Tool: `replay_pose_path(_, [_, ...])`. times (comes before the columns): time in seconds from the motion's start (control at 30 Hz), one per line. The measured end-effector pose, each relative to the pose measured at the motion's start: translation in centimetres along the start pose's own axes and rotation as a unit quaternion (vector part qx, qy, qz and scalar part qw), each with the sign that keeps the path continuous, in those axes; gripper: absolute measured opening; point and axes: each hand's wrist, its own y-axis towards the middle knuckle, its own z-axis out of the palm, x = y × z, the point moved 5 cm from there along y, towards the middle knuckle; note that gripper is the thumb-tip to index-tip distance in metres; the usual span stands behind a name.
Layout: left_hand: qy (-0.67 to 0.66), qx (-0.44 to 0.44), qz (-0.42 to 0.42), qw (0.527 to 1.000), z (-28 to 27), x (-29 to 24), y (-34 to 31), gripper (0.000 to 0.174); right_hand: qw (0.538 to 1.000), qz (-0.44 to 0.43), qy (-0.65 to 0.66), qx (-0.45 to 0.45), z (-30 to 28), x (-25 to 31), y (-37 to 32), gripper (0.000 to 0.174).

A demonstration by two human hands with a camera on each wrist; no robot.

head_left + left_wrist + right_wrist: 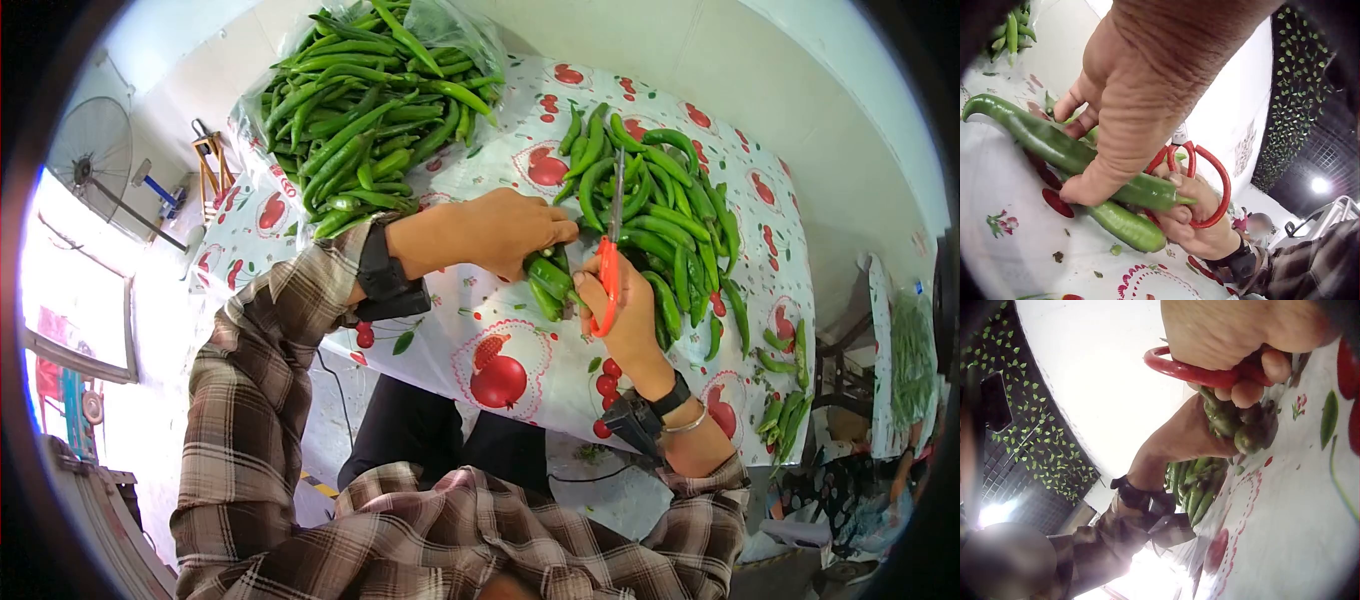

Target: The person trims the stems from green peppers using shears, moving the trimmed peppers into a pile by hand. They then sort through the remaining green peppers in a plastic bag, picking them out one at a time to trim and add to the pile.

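Observation:
My left hand (540, 238) grips a small bunch of green peppers (548, 278) on the pomegranate-print tablecloth (480, 300). In the left wrist view its thumb and fingers (1094, 181) curl round one long pepper (1047, 139), and another pepper (1125, 226) lies under it. My right hand (612, 305) holds red-handled scissors (608, 265) with the blades pointing away from me over the peppers. Its fingers pass through the red loops (1213, 187) right at the stem ends (1235, 425) of the bunch. In the right wrist view the red handle (1194, 372) sits just above the stems.
A large heap of green peppers (365, 105) lies in a clear plastic bag at the far left of the table. A second loose heap (665, 215) spreads out beyond the scissors. Several more peppers (785, 410) lie at the table's right edge. A fan (90, 150) stands on the floor to the left.

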Motion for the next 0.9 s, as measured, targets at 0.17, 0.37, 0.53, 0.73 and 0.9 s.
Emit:
replay_pose_path(0.17, [0.036,-0.054,0.023,0.998,0.4,0.2,-0.6,0.041,1.0,0.001,0.021,-0.012,-0.4,-0.4,0.2,0.011])
replay_pose_path(0.37, [0.045,-0.09,0.023,0.995,0.7,0.0,-1.4,0.037,1.0,0.004,0.019,-0.014,-0.3,-0.2,0.2,0.014])
replay_pose_path(0.53, [0.032,-0.119,0.031,0.992,0.9,0.1,-1.8,0.036,1.0,0.0,0.02,-0.021,-0.5,-0.2,0.2,0.013])
replay_pose_path(0.73, [0.069,-0.117,0.021,0.991,0.5,0.2,-2.3,0.039,0.999,0.003,0.028,-0.03,-0.4,-0.1,0.3,0.012])
replay_pose_path(0.9, [0.072,-0.161,0.012,0.984,-1.4,0.1,-3.9,0.045,0.999,-0.002,0.019,-0.029,-0.7,-0.1,0.4,0.013])
